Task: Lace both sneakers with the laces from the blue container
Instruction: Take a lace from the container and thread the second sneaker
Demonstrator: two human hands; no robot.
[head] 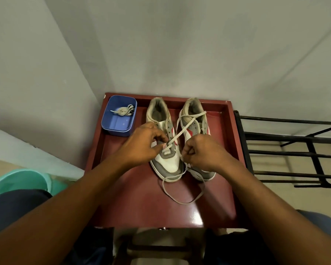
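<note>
Grey lace (180, 133) is pinched in both our hands at the frame's centre: left hand (141, 144) closed on it at the left sneaker (165, 142) and its lowest eyelets, right hand (201, 150) fisted on the other run beside the right sneaker (196, 127), keeping tension (we judge). Slack loops below. Upper left, the blue container (118, 119) keeps the second lace (123, 109) ready.

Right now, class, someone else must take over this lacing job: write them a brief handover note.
Left hand: pinching the lace at the left sneaker's lowest eyelets.
Right hand: shut on the same lace beside the toe.
Blue container on the red table holds the second lace.
Done: first lace started; its ends trail across the right sneaker and the table.
Left: finish this sneaker, then lace the right one.
</note>
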